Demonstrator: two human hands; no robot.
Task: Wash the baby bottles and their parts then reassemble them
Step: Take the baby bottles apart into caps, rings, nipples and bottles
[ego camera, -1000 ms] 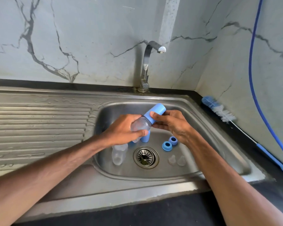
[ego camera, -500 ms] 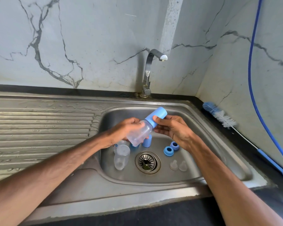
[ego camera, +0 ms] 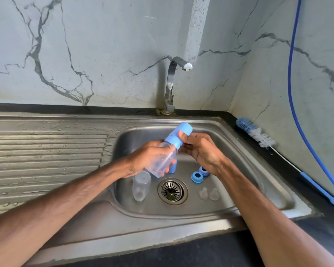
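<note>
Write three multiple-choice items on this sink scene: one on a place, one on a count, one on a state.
1. Where does the bottle brush lie? A in the basin; B on the counter right of the sink; C on the drainboard.
2. How many blue rings lie on the sink floor? A four; B one; C two.
3. The bottle in the left hand is: A capped; B open-topped; C full of milk.

Key:
1 B, its bristles rest on the dark counter by the wall.
2 C, two sit side by side near the right hand.
3 A, a blue cap sits on it, gripped by the right hand.
</note>
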